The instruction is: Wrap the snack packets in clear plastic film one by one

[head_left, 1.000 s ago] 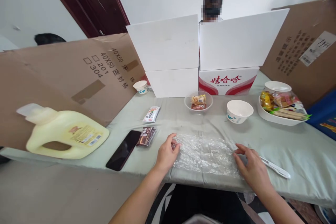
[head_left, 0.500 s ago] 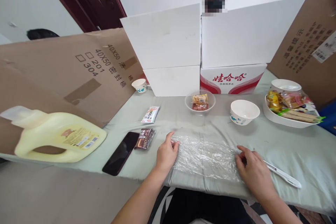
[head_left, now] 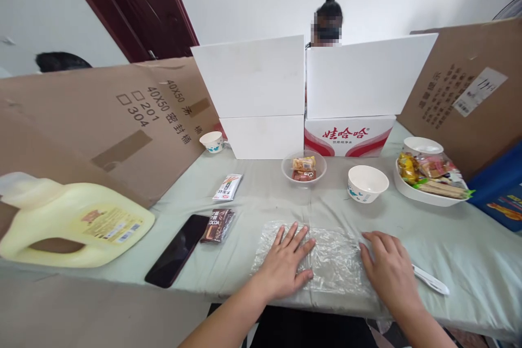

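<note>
A crinkled sheet of clear plastic film [head_left: 336,255] lies flat along the front of the cloth-covered table. My left hand [head_left: 285,263] rests palm down on its left half, fingers spread. At the film's right edge is my right hand [head_left: 387,269], its fingers loosely bent and the thumb apart from the index finger; I see nothing gripped in it. A white-handled tool [head_left: 432,281], perhaps a knife, lies just right of that hand, one end hidden behind it. Left of the film are a brown cocoa snack packet [head_left: 219,225] and a black phone [head_left: 178,250].
Behind the film stand a clear bowl [head_left: 289,174] with two snack packets, a white paper bowl [head_left: 369,182] and a white tray [head_left: 424,197] of packaged food. A white packet [head_left: 227,187] and yellow jug [head_left: 77,223] are leftward. White box panels [head_left: 265,138] stand behind; a person sits beyond.
My left hand has moved from the film's left edge onto its surface and spread its fingers. My right hand stays by the right edge. The head view has tilted up slightly.
</note>
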Tool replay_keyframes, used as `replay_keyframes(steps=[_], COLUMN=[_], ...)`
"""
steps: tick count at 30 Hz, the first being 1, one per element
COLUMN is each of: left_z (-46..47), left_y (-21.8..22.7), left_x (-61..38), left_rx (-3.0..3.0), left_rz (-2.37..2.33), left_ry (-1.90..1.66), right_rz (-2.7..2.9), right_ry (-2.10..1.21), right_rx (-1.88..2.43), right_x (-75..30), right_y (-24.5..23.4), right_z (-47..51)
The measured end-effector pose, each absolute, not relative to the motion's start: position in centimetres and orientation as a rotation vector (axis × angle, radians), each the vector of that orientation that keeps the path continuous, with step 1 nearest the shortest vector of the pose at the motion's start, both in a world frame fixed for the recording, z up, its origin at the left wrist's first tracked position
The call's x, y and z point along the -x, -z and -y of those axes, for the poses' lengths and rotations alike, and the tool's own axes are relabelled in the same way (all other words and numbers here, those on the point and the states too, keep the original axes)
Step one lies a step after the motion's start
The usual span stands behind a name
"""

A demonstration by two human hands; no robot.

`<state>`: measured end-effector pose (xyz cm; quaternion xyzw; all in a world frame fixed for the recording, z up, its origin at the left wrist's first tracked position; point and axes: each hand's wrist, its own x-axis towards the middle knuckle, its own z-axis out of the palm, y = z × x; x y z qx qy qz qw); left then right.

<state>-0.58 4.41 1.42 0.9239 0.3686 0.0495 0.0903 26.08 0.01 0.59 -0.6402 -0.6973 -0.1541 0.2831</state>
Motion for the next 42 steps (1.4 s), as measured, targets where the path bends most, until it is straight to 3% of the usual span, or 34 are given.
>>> replay_keyframes(steps=[5,8,15,21,25,29,34,42], left_z=[-4.4,-4.2,-4.4,-4.1,-1.8,0.7,2.2,-0.7], left_y=[-1.0,-1.1,-0.8,-1.1,-2.0,-1.7,-1.1,-2.3], left_x=[0.8,0.7,1.4,6.4,9.0,9.9,10.3,8.4], left_rx=[-2.767,-2.772,-2.721,-2.662,-2.722,-2.761,-2.764,-2.377], left_rz=[-1.105,-1.126,-1.283,-1.530,-1.244,-1.053,-0.921,-1.380], left_ry=[-0.163,-0.173,-0.139,-0.362,-0.484,-0.448,-0.666,-0.760], right_rz=[2.267,2.455,2.277,2.237,2.418,2.368,2.271,2.018], right_ry=[0.187,0.036,0.127,0.273,0.135,0.036,-0.079,-0.278], right_rx=[1.410,1.487,1.843,1.686,1.394,1.351,1.300,1.562], right_x=[-20.4,-19.4,-25.3,-27.5,-27.0,-26.5,-26.7,-27.2], right_y=[-1.5,-0.3,2.9,2.0,0.7,0.6,0.3,-0.3], right_z=[-1.0,-1.4,1.0,3.9,6.2,8.1,9.2,5.9])
